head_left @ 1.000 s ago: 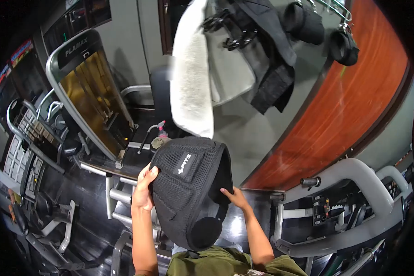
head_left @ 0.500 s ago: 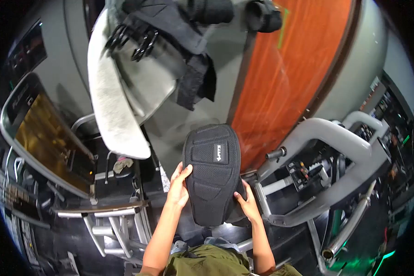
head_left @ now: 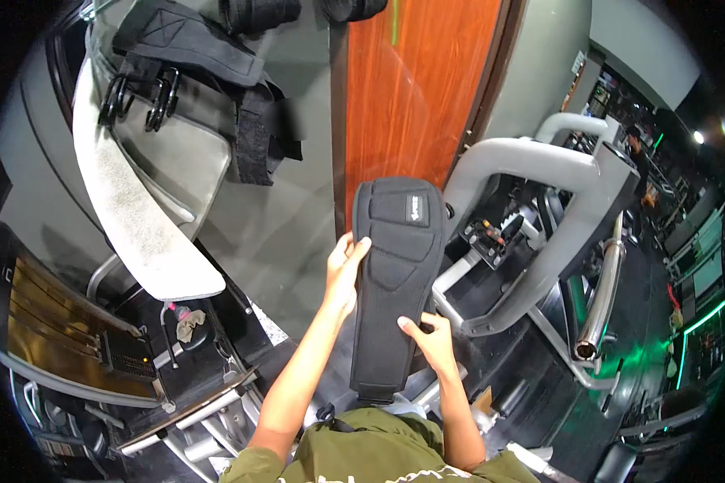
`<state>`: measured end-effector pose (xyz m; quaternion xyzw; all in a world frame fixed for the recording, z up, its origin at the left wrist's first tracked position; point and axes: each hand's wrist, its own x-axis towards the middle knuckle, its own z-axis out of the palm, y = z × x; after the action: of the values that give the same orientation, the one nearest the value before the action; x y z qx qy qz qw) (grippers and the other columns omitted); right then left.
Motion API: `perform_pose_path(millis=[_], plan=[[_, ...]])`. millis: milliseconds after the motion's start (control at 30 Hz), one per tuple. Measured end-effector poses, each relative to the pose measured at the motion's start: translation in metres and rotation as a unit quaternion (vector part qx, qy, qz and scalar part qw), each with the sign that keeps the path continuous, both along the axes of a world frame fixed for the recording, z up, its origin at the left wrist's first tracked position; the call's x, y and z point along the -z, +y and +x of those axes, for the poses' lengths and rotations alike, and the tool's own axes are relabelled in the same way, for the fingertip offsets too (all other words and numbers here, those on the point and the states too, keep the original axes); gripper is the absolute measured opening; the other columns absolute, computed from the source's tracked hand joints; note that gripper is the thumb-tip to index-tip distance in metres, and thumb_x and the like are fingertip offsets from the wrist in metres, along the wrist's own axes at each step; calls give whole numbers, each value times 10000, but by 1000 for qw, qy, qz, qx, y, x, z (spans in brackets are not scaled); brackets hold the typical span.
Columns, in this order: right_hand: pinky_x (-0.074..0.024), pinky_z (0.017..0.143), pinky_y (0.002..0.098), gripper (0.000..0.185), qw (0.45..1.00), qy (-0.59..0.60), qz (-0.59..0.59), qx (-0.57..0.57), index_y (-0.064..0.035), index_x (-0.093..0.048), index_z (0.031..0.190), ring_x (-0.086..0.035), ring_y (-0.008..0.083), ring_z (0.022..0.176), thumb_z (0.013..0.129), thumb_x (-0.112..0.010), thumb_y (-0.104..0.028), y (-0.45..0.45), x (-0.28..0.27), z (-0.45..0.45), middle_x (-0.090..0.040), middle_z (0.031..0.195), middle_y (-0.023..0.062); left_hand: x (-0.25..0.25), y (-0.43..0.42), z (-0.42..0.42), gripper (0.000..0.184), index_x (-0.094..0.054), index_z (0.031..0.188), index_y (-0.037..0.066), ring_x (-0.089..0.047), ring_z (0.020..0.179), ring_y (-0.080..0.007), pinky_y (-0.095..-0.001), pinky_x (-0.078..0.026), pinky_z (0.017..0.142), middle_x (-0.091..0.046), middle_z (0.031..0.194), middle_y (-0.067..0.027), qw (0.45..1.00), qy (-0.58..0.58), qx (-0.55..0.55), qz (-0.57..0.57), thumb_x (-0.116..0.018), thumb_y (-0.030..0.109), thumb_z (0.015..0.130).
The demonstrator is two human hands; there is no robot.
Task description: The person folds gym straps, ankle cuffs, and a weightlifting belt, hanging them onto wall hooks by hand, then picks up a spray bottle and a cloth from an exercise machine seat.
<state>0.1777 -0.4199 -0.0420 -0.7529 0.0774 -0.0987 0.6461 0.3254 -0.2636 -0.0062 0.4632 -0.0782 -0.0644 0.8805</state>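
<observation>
A black padded weightlifting belt (head_left: pixel 395 282) with a small white logo patch near its far end is held out in front of my body, its long side pointing away from me. My left hand (head_left: pixel 345 276) grips its left edge, thumb on top. On the opposite edge, lower down, my right hand (head_left: pixel 435 342) holds it with the thumb pressed on the face and the fingers behind. The underside of the belt is hidden.
A white towel (head_left: pixel 129 201) drapes at the left beside black metal hooks (head_left: pixel 141 97) and black straps (head_left: pixel 197 44). Behind stands a reddish wood panel (head_left: pixel 419 97). A grey machine frame (head_left: pixel 532 165) and a chrome bar (head_left: pixel 602 298) are at the right.
The view has swung right, so towel and straps shift left. The belt now shows more of its length toward me, both hands still holding its edges.
</observation>
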Motion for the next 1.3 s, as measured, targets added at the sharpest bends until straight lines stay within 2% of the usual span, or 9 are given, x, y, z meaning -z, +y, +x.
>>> perform_pose_path(millis=[133, 533, 667, 833, 1000, 1067, 1100, 1200, 1300], plan=[[-480, 694, 255, 268, 994, -42, 27, 97, 22, -750, 935, -609, 84, 745, 870, -775, -237, 4, -10, 13, -731, 793, 30, 30, 31, -46, 446, -608, 1219, -22, -574, 1089, -152, -313, -453, 968, -615, 1122, -36, 942, -68, 180, 274, -732, 276, 911], [-432, 668, 238, 185, 983, -43, 118, 132, 1, -686, 857, -537, 71, 720, 885, -768, -163, 1, -20, 44, -663, 839, -8, 67, 43, -71, 540, -600, 1275, -29, -604, 1115, -167, -315, -477, 986, -667, 1203, -93, 920, 27, 337, 199, -796, 259, 862], [-408, 642, 224, 375, 975, -69, 117, 176, -11, -626, 776, -497, 72, 729, 916, -730, -343, -9, -22, 46, -577, 789, -23, 57, 26, -69, 551, -600, 1268, -32, -617, 1089, -174, -320, -476, 977, -671, 1189, -96, 941, 11, 297, 163, -794, 282, 860], [-437, 850, 250, 577, 972, -25, 232, 25, -77, -429, 1411, -510, 77, 991, 966, -652, -369, -39, -1, 21, -571, 1090, 4, 26, -2, -48, 518, -612, 1237, -39, -638, 1033, -172, -318, -493, 943, -682, 1149, -110, 963, -25, 231, 136, -787, 274, 864], [-360, 1067, 329, 747, 988, -94, 119, -17, -73, -83, 1594, -518, 170, 1090, 1034, -532, -276, -44, 23, 0, -406, 1441, 121, 14, -34, -17, 419, -621, 1196, -42, -657, 998, -178, -320, -516, 913, -687, 1120, -110, 972, -2, 223, 80, -745, 224, 898], [-152, 1212, 390, 692, 995, -80, -64, 15, -63, -43, 1592, -190, 271, 1495, 1057, -443, -243, -51, 43, -5, -187, 1616, 193, 13, -43, -11, 399, -624, 1197, -35, -661, 1001, -185, -322, -522, 907, -690, 1117, -111, 966, 15, 241, 93, -734, 212, 904], [-70, 1228, 394, 688, 999, -27, 43, -11, -44, -39, 1588, -4, 267, 1529, 1051, -424, -236, -45, 23, -13, -51, 1647, 185, 12, -47, -9, 399, -624, 1197, -35, -661, 1001, -185, -322, -522, 907, -690, 1117, -111, 965, 14, 245, 92, -734, 212, 904], [-307, 1133, 385, 642, 993, 108, 24, -32, -119, -119, 1596, -438, 265, 1344, 1037, -424, -206, -60, 62, -19, -444, 1485, 184, 10, -53, -4, 389, -632, 1192, -25, -671, 989, -194, -327, -533, 892, -694, 1110, -112, 957, 41, 268, 106, -733, 214, 901], [-424, 1014, 354, 545, 992, 104, -30, -67, -119, -309, 1550, -547, 213, 1192, 1029, -449, -198, -64, 81, -29, -592, 1324, 147, 7, -53, 1, 391, -638, 1189, -23, -679, 974, -199, -333, -542, 877, -696, 1105, -113, 947, 98, 281, 122, -735, 219, 898]])
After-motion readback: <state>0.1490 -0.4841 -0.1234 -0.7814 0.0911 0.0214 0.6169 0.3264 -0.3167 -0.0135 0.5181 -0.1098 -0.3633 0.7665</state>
